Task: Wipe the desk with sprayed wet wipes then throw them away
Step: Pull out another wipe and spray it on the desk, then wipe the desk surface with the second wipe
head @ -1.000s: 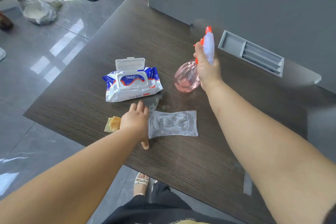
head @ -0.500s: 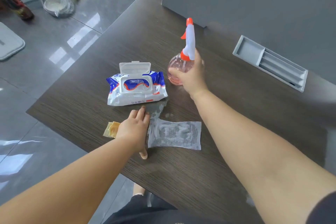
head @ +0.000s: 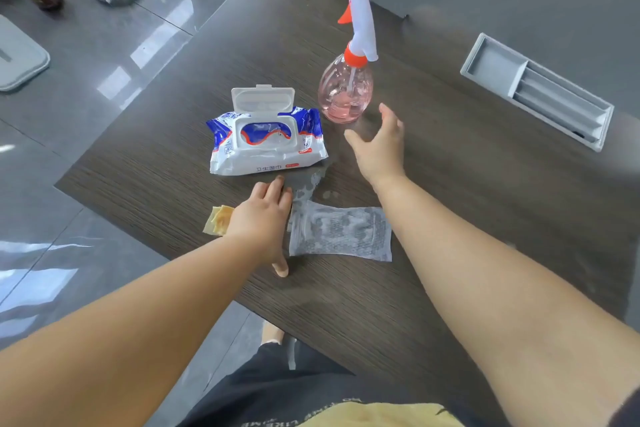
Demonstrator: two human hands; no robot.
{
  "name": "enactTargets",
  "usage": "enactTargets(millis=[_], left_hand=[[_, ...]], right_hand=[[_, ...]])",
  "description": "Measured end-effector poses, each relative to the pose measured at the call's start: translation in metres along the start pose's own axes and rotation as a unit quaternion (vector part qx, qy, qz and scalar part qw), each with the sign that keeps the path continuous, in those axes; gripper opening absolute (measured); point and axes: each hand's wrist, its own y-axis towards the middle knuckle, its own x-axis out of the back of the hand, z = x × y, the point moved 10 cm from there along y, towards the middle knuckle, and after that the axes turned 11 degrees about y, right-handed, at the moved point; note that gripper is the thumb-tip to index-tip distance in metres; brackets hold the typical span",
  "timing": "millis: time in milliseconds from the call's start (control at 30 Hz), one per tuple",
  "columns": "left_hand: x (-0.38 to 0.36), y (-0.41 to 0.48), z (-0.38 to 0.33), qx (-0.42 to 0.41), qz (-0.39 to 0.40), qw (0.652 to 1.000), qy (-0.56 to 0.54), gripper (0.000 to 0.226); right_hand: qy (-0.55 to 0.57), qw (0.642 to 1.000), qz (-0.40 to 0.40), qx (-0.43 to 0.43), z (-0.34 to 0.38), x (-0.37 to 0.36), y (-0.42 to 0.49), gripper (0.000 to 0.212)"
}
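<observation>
Resting flat on the desk (head: 467, 191), the left hand (head: 259, 218) holds nothing, the damp wet wipe (head: 341, 230) touching its right side and the wipe pack (head: 266, 139) just beyond its fingertips. The right hand (head: 379, 146) hovers empty, fingers spread, the upright spray bottle (head: 346, 90) just ahead.

the counter (head: 519, 191) is dark brown woodgrain. wipes pack (head: 266, 149) is white with blue and red swirls. spray bottle (head: 346, 94) right of the pack: see-through pink body, orange collar and trigger, white head. wet wipe (head: 341, 230) below the pack is pale grey, dotted texture. scrap (head: 216, 220) below-left of the pack is yellow.
</observation>
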Motion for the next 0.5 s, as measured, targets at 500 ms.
enactTargets(millis=[500], left_hand=[[0.000,-0.002,0.000,-0.006,-0.035,0.999,0.005,0.140]], right_hand=[[-0.258,0.951,-0.067,-0.155,-0.085,0.063,-0.125,0.015]])
